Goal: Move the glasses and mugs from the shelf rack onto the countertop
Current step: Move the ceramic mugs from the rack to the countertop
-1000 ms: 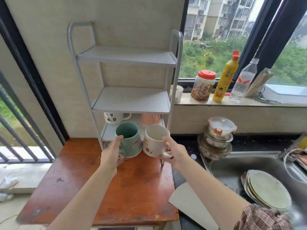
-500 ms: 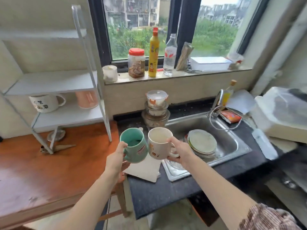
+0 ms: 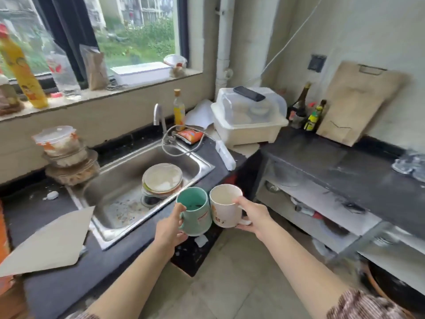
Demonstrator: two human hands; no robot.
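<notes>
My left hand [image 3: 171, 229] grips a green mug [image 3: 196, 211] by its handle. My right hand [image 3: 253, 215] holds a cream mug [image 3: 224, 207] by its handle. Both mugs are upright and touch side by side in the air, over the front edge of the dark countertop [image 3: 340, 166] near the sink corner. The shelf rack is out of view to the left.
A steel sink [image 3: 128, 189] holds stacked plates [image 3: 162, 178]. Stacked lidded containers [image 3: 64, 155] stand left of it, a sheet of cardboard [image 3: 48, 240] lies in front. A white dish box [image 3: 248, 120], bottles [image 3: 310, 111] and a cutting board [image 3: 354, 102] stand at the right back. Floor tiles show below.
The view has swung right, away from the shelf rack. Both hands have carried the mugs from the rack across the wooden table to in front of the sink corner.
</notes>
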